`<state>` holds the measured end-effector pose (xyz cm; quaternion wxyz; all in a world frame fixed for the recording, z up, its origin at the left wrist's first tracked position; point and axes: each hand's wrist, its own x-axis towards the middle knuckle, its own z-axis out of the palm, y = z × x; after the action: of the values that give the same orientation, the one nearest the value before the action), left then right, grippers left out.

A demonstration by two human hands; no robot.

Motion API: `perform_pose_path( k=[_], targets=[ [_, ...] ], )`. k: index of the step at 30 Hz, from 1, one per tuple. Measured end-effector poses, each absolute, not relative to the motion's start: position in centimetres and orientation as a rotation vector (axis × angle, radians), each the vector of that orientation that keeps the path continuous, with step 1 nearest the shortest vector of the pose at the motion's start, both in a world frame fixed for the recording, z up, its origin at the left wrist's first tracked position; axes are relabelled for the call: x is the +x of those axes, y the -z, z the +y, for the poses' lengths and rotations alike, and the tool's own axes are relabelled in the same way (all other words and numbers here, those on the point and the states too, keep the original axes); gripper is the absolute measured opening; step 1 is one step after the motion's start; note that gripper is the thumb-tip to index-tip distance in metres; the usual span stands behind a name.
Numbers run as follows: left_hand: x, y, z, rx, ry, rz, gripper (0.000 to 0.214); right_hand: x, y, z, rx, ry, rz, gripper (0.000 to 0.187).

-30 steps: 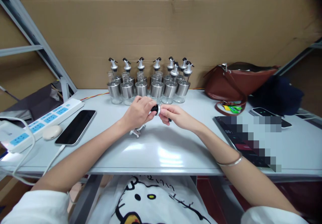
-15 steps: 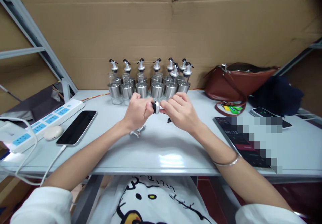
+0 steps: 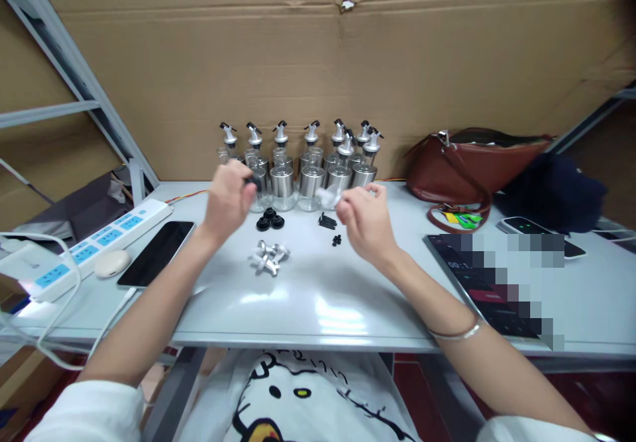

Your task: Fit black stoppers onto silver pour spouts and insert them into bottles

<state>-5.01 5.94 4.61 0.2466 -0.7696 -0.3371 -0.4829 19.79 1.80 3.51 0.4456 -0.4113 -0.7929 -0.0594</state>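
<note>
Pinching a black cap (image 3: 253, 181) in fingers of the left hand (image 3: 227, 198) and a pale spout (image 3: 328, 196) in fingers of the right hand (image 3: 364, 222), held apart above the worktop (image 3: 318, 296), just before the bottles (image 3: 283, 183).

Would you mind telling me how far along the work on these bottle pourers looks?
Early, I think. Lying loose on the table: two black caps, a few silver spouts and small black plugs. In hand: the left hand holds a dark piece, the right hand a pale piece, held apart. Left, it seems: the bottles at the back, pourers on.
</note>
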Motion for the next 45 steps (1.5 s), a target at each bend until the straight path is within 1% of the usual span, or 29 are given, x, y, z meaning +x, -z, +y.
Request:
perform_pose_path(
  k=[1,2,4,6,11,14,19,22,27,33,35,38,42,45],
  targets=[
    [-5.8,-4.7,6.4,-2.055,1.364,-1.010,0.040,20.2,-3.5,2.2,-1.065,0.090,-1.887,0.044],
    [-6.5,-4.7,6.8,-2.106,1.329,-1.087,0.035,20.7,-3.4,2.6,-1.108,0.043,-1.810,0.043],
    [-7.3,-4.7,7.3,-2.306,1.164,-1.155,0.028,21.4,-3.2,3.3,-1.149,0.003,-1.746,0.040],
    [-7.6,-4.5,7.5,-2.512,0.953,-1.181,0.023,21.7,-3.0,3.7,-1.141,0.041,-1.756,0.037],
    [-7.9,-3.0,7.9,-2.710,0.525,-1.315,0.025,21.7,-2.5,4.0,-1.059,0.197,-1.790,0.031],
    [-8.3,-1.7,8.4,-2.714,0.407,-1.410,0.026,21.7,-2.4,4.0,-1.046,0.218,-1.828,0.029],
    [-9.0,-0.1,9.8,-2.741,0.408,-1.476,0.027,21.7,-2.1,4.2,-1.060,0.188,-1.901,0.028],
    [-9.0,0.1,10.4,-2.750,0.377,-1.463,0.030,21.7,-2.0,4.3,-1.038,0.184,-1.950,0.028],
    [-8.2,0.0,10.0,-2.775,0.390,-1.416,0.029,21.8,-1.9,4.4,-1.019,0.218,-1.971,0.028],
    [-7.3,-0.1,8.9,-2.804,0.419,-1.444,0.052,21.8,-1.8,4.4,-1.014,0.242,-2.018,0.027],
    [-7.0,-0.3,8.7,-2.801,0.397,-1.533,0.053,21.7,-1.8,4.4,-1.022,0.243,-2.042,0.026],
    [-6.6,-0.7,8.5,-2.808,0.403,-1.627,0.049,21.6,-1.8,4.3,-1.020,0.218,-2.082,0.026],
    [-6.5,-1.2,8.3,-2.853,0.410,-1.625,0.043,21.1,-2.1,3.7,-1.031,0.017,-2.101,0.021],
    [-6.7,-1.1,8.4,-2.872,0.453,-1.651,0.046,20.7,-2.5,3.0,-1.048,-0.362,-2.110,0.012]
  ],
)
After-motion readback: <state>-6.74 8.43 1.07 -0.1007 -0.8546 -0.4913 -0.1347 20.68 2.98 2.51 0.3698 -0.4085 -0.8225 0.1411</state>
